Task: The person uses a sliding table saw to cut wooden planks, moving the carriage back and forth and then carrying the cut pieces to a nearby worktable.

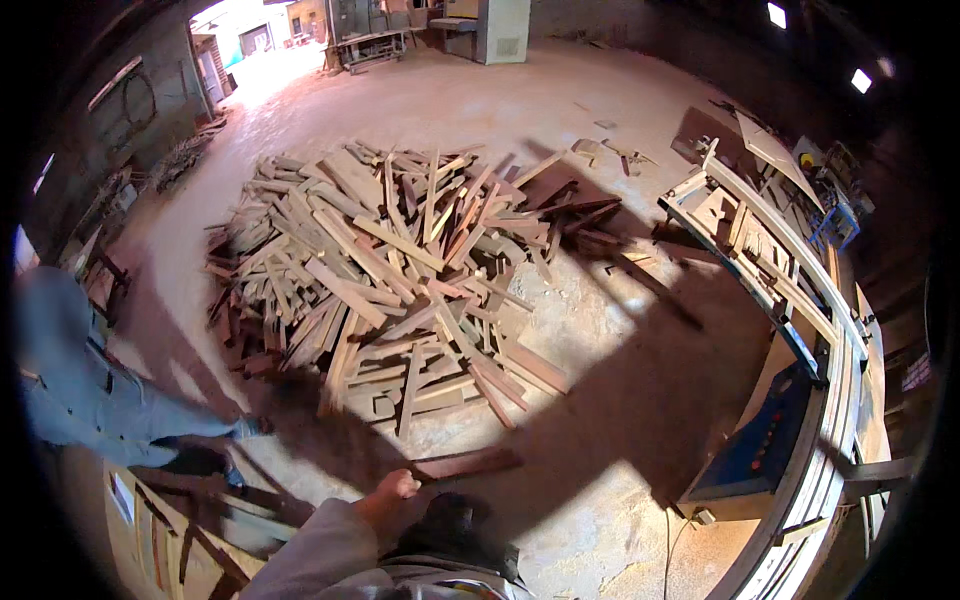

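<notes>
My left hand (393,490) comes in low at the centre, below a pale greyish sleeve (325,548). Its fingers are curled closed, and whatever they may hold is hidden. Just past the knuckles is a short reddish-brown wood piece (468,463) in shadow; whether the hand touches it I cannot tell. Ahead lies a big heap of loose wood offcuts (370,260), long and short sticks crossing at all angles. My right hand does not show.
Along the right runs a long machine bench (810,420) with rails, a blue panel and wooden frame pieces on top. A person in blue clothes (110,410) stands at the left, near wooden boards (125,550). A cable (668,550) trails over the floor by the bench.
</notes>
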Demonstrator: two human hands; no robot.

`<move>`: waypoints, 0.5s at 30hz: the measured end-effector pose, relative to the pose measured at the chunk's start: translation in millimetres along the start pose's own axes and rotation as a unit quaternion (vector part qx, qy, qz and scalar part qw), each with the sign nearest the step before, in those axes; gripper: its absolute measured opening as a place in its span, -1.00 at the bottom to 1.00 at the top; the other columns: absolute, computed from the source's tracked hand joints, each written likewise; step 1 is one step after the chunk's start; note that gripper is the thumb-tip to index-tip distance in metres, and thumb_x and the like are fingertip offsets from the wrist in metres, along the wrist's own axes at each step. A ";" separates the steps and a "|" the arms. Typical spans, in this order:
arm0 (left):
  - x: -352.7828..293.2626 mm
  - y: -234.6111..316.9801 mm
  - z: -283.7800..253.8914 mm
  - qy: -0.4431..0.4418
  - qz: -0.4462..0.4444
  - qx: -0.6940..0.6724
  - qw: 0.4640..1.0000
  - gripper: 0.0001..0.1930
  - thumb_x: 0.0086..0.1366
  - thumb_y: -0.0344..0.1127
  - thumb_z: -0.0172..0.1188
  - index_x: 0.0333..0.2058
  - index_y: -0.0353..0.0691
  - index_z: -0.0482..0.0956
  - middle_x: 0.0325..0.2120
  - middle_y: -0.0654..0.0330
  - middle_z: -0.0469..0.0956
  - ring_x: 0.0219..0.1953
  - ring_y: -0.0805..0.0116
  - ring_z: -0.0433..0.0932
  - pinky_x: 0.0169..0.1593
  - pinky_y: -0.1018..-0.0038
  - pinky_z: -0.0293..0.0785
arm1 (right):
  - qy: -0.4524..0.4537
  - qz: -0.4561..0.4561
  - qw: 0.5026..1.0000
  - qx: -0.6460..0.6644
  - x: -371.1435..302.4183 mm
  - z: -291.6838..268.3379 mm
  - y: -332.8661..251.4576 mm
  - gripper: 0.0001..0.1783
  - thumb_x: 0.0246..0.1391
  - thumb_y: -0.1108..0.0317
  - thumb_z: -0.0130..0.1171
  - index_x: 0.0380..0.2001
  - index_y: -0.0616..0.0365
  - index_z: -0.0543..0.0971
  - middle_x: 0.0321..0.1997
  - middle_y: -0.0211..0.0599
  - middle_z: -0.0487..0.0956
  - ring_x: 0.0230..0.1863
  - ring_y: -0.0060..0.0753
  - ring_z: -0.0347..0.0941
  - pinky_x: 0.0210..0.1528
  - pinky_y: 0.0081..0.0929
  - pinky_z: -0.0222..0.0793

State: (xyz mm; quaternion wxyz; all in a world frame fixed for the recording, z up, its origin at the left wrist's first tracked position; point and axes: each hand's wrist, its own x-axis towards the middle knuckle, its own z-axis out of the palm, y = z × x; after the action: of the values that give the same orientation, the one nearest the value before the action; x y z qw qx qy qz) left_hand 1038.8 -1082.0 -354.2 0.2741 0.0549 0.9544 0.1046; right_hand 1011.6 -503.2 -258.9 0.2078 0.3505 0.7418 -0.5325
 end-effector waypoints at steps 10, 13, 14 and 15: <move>-44.3 24.2 -141.6 0.316 -0.255 -0.721 0.562 -0.25 0.28 -0.33 0.21 0.42 -0.08 0.15 -0.65 0.25 0.46 -0.70 0.41 0.39 -0.66 0.44 0.27 | -0.063 0.060 0.995 -0.043 52.2 -58.4 -64.1 -0.68 0.35 0.03 -0.05 -0.25 -0.03 0.55 -0.69 -0.41 0.45 -0.77 -0.50 0.18 -0.70 -0.41 0.17; -48.1 -35.9 -213.0 0.372 -0.339 -0.641 0.580 -0.11 0.17 -0.46 0.14 0.47 -0.09 -0.04 -0.65 0.21 0.46 -0.71 0.40 0.40 -0.67 0.40 0.30 | -0.090 -0.069 0.968 -0.226 90.0 -16.2 -138.4 -0.42 0.23 0.28 0.09 0.29 0.18 0.33 -0.32 -0.06 0.55 -0.73 -0.32 0.37 -0.71 -0.28 0.38; -49.4 -40.3 -236.9 0.372 -0.331 -0.644 0.582 -0.13 0.19 -0.43 0.15 0.46 -0.09 -0.01 -0.61 0.17 0.52 -0.69 0.39 0.44 -0.65 0.40 0.34 | -0.085 -0.081 0.970 -0.215 86.4 3.3 -165.5 -0.38 0.22 0.31 0.07 0.33 0.17 0.26 -0.34 -0.08 0.55 -0.72 -0.34 0.38 -0.70 -0.30 0.39; -53.0 -43.5 -253.2 0.372 -0.322 -0.646 0.584 -0.15 0.20 -0.40 0.17 0.45 -0.09 0.03 -0.57 0.13 0.57 -0.67 0.39 0.48 -0.63 0.39 0.38 | -0.080 -0.093 0.972 -0.202 82.2 22.9 -191.4 -0.33 0.21 0.33 0.05 0.38 0.16 0.19 -0.35 -0.11 0.54 -0.71 -0.36 0.38 -0.68 -0.31 0.41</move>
State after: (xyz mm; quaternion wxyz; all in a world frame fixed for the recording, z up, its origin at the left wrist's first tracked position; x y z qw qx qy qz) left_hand 946.1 -1175.8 -127.5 -0.1257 -0.4906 0.6098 0.6096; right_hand 813.3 -535.9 -199.6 0.2829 0.1870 0.8442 -0.4152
